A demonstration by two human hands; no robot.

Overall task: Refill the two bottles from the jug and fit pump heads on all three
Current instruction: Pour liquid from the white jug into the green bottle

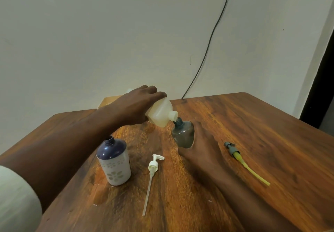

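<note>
- The bench [253, 132] is dark reddish wood with strong grain and a rounded far corner, set close to a plain pale wall [108, 32].
- A black cable [213, 32] runs down the wall to the bench's far edge; a dark opening [319, 90] shows at the right.
- The left hand [137, 105] grips the whitish jug [160, 113] with fingers curled over it, tilting its spout to the mouth of the grey bottle [182, 134].
- The right hand [200, 146] wraps the grey bottle, which stands mid-bench.
- The blue-and-white bottle [113, 163] stands uncapped nearer left.
- A white pump head [153, 166] lies beside it; a grey pump head with a yellow tube [240, 157] lies at the right.
</note>
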